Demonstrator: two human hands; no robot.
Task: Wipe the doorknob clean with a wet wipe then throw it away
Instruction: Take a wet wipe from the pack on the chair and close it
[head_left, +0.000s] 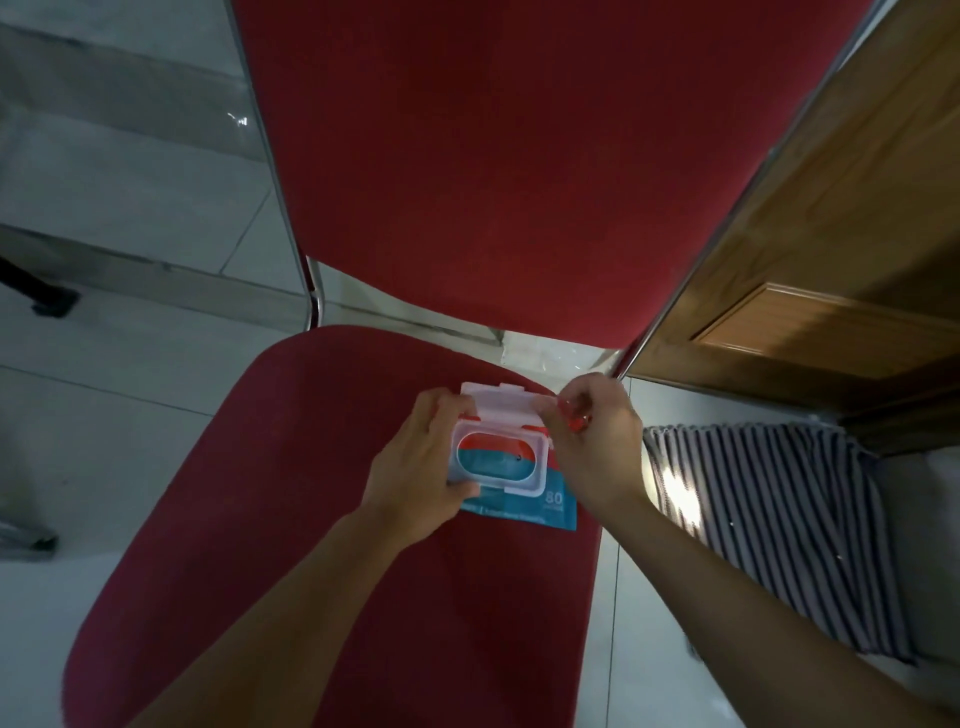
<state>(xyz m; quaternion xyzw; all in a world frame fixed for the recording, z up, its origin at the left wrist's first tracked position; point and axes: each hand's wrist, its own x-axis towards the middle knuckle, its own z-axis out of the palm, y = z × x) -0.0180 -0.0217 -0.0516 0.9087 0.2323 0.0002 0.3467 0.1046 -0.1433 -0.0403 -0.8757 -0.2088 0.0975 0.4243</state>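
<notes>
A blue and red pack of wet wipes (558, 506) lies on the seat of a red chair (291, 519). Its clear plastic flip lid (498, 402) stands open, showing the sealed oval opening (496, 457). My left hand (415, 478) grips the pack's left side, thumb along the lid frame's front edge. My right hand (592, 441) pinches the right end of the open lid. No loose wipe shows. The doorknob is out of view.
The chair's red backrest (493, 156) rises in front of me. A brown wooden door (831, 286) stands at the right, with a striped mat (769, 530) on the pale tiled floor (130, 234) below it.
</notes>
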